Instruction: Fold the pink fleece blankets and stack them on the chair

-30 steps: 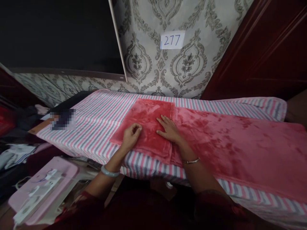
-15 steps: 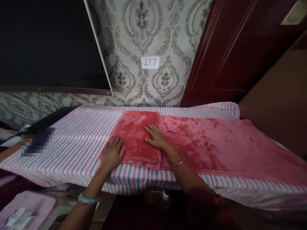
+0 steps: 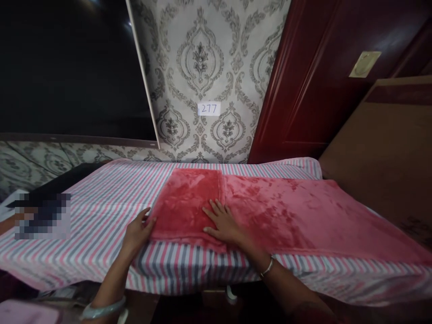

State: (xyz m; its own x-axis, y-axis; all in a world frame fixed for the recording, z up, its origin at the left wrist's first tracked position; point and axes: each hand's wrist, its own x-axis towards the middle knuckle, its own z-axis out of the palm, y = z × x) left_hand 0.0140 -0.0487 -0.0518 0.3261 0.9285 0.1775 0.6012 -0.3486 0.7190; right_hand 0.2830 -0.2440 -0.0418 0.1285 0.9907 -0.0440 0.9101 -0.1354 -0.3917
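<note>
Since half a second ago my left hand [image 3: 137,231] has slid off the folded red section to its left edge, fingers spread and gripping nothing that I can see. From the head view, my right hand [image 3: 222,222] lies flat and open on the red fleece blanket [image 3: 270,211], near the fold's front corner. Ahead of both hands the fold sits on the striped board cover [image 3: 101,211]. I judge the plush layers could creep apart if my right palm lifts, skewing the edges.

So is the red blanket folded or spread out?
Partly folded: the red blanket has its left end doubled over, a raised edge under the right hand; the rest lies flat.
</note>
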